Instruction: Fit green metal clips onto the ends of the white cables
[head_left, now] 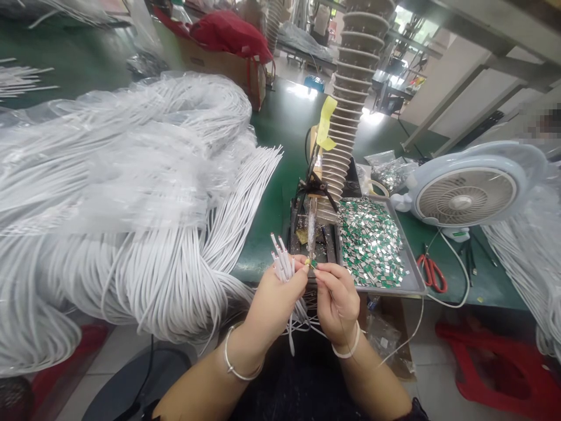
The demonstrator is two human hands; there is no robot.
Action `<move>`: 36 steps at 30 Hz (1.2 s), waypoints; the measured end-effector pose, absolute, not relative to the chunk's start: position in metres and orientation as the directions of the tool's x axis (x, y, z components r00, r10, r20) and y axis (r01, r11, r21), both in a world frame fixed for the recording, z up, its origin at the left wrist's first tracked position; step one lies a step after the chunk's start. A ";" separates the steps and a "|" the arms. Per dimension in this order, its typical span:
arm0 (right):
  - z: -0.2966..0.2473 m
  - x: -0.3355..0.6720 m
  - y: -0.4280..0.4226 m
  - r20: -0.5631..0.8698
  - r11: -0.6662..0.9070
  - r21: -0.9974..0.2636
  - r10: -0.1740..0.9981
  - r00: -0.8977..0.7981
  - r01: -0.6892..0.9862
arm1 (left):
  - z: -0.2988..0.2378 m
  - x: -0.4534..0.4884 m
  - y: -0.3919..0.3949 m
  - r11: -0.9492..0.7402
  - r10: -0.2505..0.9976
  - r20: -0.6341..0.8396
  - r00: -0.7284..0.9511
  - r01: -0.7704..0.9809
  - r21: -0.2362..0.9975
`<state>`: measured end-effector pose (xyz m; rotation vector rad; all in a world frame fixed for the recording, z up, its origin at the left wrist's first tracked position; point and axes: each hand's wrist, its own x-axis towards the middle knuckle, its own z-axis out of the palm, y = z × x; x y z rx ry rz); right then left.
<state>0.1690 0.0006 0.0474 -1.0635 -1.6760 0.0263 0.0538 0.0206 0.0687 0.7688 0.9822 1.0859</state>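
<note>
Along the front edge of the counter (267, 234), the left hand (275, 298) grips a bunch of white cable ends (280, 257) while the right hand's fingers (324, 270) pinch a tiny green component (312, 264) above a metal tray (415, 280), where a slackened pinch could drop it among the loose pieces (370, 242).

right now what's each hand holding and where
The left hand grips white cables near their ends; the right hand pinches a tiny green part, its grip spot too small to tell.
</note>
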 end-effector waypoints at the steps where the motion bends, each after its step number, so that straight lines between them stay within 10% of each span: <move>1: 0.047 0.169 0.001 0.761 0.598 -0.509 0.649 -0.001 0.618 | 0.069 0.054 0.021 0.299 0.953 -0.262 0.150 -0.358 0.884; 36: 0.038 0.172 -0.003 0.611 0.532 -0.645 0.790 -0.048 0.548 | 0.056 0.037 0.023 0.170 0.941 -0.146 0.305 -0.051 0.984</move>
